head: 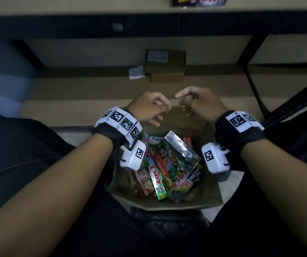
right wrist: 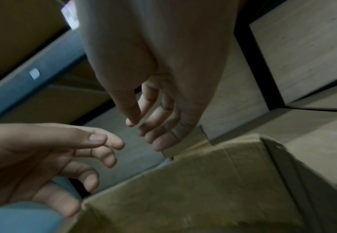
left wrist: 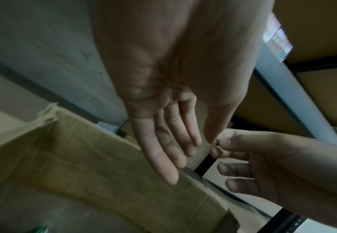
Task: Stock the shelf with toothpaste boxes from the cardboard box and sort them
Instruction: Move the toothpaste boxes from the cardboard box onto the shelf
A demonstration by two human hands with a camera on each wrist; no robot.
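Toothpaste boxes (head: 164,166) heaped loose and crisscross in the open cardboard box (head: 212,193), at about 6 o'clock from the hands, between the knees on the floor. Green, red and silver cartons mixed, some lying flat, some tilted against each other; a white one at the 12 o'clock edge of the heap. Box flaps folded outward, far wall of the cardboard box (left wrist: 95,157) filling the lower part of both wrist views.

Left hand (head: 148,108) above the far rim of the box, empty, fingers relaxed and nearly straight in the left wrist view (left wrist: 163,141). Right hand (head: 200,102) just beside it at 3 o'clock, empty too, fingers loosely bent (right wrist: 159,126), thumb tip close to the forefinger but nothing pinched between. Fingertips of the two hands near each other, apparently not touching. White tagged bands and small white camera housings on both wrists.

Shelf (head: 93,4) at 12 o'clock, dark metal frame with pale boards. On its upper board, at the very top edge, two cartons (head: 199,1) side by side, only partly in view. On the lower board, at 12 o'clock from the hands, a small brown carton (head: 165,65) with a white label, and a white slip of paper (head: 136,72) at its 9 o'clock side.
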